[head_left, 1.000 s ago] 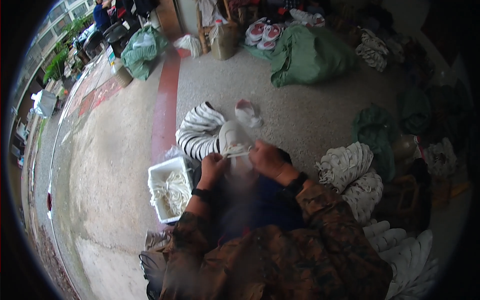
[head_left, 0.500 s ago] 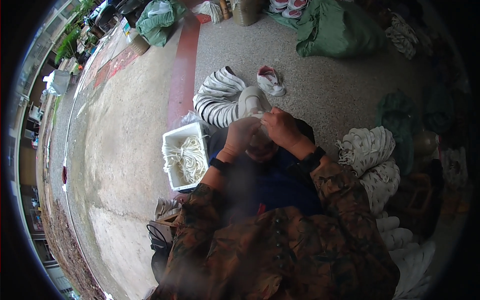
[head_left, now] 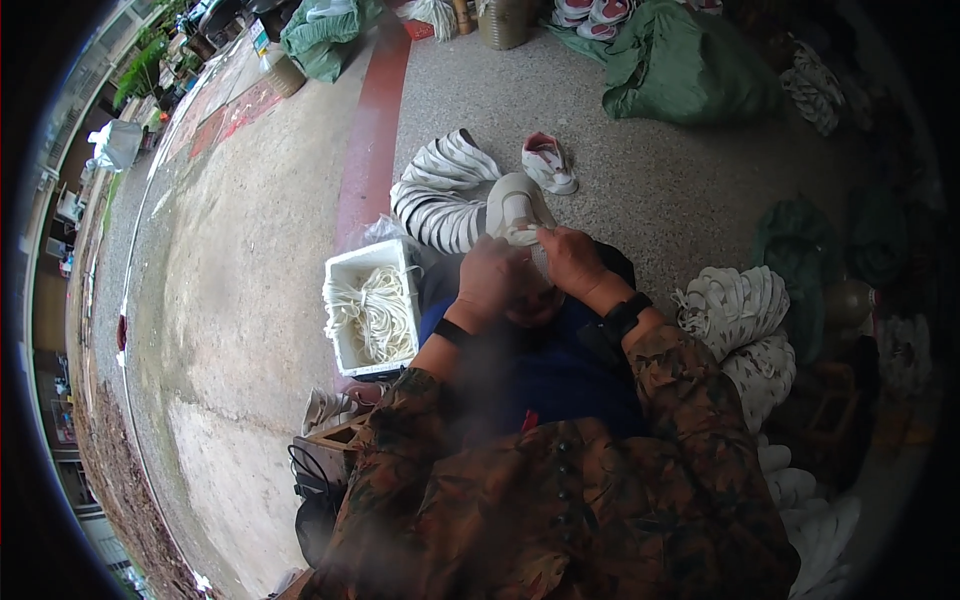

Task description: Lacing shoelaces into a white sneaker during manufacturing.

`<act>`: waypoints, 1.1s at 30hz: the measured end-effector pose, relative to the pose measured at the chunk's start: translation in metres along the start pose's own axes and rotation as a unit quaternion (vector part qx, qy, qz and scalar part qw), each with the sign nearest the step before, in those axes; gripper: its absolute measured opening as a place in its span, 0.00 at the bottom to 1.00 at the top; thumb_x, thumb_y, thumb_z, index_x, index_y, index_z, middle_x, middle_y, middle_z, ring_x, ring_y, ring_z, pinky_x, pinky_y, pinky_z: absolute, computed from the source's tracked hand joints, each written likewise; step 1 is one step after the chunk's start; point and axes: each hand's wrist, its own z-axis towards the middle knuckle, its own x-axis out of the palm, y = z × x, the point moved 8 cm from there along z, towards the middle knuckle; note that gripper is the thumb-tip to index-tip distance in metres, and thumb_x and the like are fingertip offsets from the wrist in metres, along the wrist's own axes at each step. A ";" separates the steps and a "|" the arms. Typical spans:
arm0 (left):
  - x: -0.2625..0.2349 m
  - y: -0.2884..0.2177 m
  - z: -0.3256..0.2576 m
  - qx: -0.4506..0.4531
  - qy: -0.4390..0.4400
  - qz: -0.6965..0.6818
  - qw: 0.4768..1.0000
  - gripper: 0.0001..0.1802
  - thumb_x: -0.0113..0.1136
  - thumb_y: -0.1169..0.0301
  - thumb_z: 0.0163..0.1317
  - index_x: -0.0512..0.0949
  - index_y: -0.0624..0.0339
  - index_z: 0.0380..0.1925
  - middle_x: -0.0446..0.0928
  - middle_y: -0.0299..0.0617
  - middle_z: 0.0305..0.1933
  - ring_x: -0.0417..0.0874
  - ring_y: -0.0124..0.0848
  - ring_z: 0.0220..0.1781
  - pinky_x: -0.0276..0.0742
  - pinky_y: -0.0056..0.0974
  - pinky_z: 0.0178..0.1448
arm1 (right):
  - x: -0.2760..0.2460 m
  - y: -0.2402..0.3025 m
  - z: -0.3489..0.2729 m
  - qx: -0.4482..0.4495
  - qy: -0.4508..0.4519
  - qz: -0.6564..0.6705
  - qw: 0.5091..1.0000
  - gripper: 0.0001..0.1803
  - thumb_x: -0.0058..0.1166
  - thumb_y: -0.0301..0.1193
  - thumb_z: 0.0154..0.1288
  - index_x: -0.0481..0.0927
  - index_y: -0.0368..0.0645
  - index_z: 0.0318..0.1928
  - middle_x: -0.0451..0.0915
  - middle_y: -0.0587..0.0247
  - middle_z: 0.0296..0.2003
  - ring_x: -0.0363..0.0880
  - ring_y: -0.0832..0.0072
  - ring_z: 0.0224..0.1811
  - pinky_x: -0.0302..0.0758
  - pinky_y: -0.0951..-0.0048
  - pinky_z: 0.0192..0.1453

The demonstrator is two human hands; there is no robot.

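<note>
A white-and-grey shoe (head_left: 518, 200) lies in front of my body, its toe pointing away from me. My left hand (head_left: 486, 275) is closed at the left side of its lacing area. Opposite it, my right hand (head_left: 573, 260) pinches a pale shoelace (head_left: 522, 236) that runs across the shoe between both hands. The fingertips of my left hand are partly hidden behind its back. A white foam box (head_left: 340, 345) of bundled white shoelaces (head_left: 378, 318) stands left of my knees. Beyond the held shoe, a white shoe with a pink lining (head_left: 548, 163) rests on the floor.
A curved row of nested white shoes (head_left: 440, 190) lies just ahead on the left. Stacked white shoes (head_left: 735, 310) fill my right side. Green sacks (head_left: 690, 70) lie at the back. A wooden stool (head_left: 340, 435) is by my left elbow.
Both hands stay at the shoe's lacing area, and the right has shifted slightly outward from the left. More of the shoe's front and the pale lace shows between them. The view has tilted a little.
</note>
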 end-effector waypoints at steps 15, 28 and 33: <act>0.025 0.018 -0.009 -0.066 0.045 -0.006 0.997 0.09 0.61 0.65 0.46 0.78 0.57 0.28 0.74 0.43 0.33 0.77 0.41 0.41 0.76 0.41 0.41 | 0.016 0.043 0.006 -0.328 0.125 -0.069 0.934 0.05 0.52 0.30 0.52 0.79 0.44 0.26 0.79 0.55 0.26 0.81 0.59 0.30 0.78 0.65 0.33; 0.020 0.019 0.006 -0.107 -0.014 0.003 0.994 0.15 0.59 0.61 0.54 0.78 0.58 0.16 0.74 0.44 0.22 0.79 0.44 0.30 0.76 0.44 0.37 | -0.014 -0.021 -0.022 0.048 -0.046 0.522 0.850 0.08 0.45 0.26 0.69 0.71 0.41 0.30 0.76 0.63 0.25 0.73 0.78 0.24 0.71 0.72 0.28; 0.036 0.025 0.007 -0.101 0.143 0.038 0.984 0.14 0.58 0.59 0.56 0.81 0.58 0.23 0.78 0.48 0.31 0.81 0.44 0.36 0.77 0.43 0.40 | 0.008 -0.033 -0.023 0.129 -0.007 0.604 0.786 0.06 0.44 0.26 0.70 0.74 0.41 0.34 0.77 0.66 0.24 0.75 0.83 0.27 0.74 0.80 0.33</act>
